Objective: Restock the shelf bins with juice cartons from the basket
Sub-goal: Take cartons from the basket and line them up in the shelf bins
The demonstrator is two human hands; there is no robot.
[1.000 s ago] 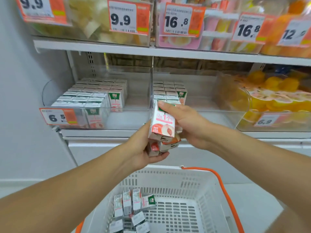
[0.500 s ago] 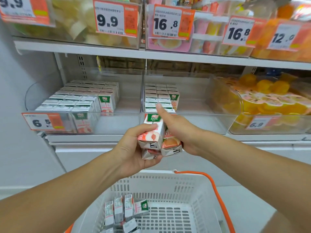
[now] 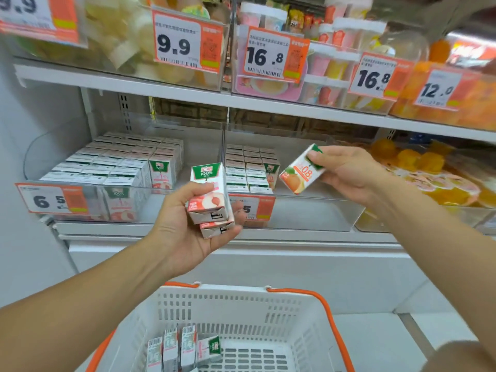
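My left hand grips two stacked peach juice cartons in front of the shelf edge. My right hand holds one orange juice carton tilted, just above the front wall of the middle clear bin. That bin has rows of orange cartons along its left side. The left clear bin is packed with peach cartons. Below, the white basket with orange handles holds several more cartons at its left.
A right-hand bin holds yellow fruit cups. The upper shelf carries fruit tubs behind price tags reading 9.9 and 16.8. A white wall stands at the left, pale floor at the right.
My right hand has pulled the orange carton off the stack and carried it up and right toward the middle bin. My left hand keeps the two peach cartons.
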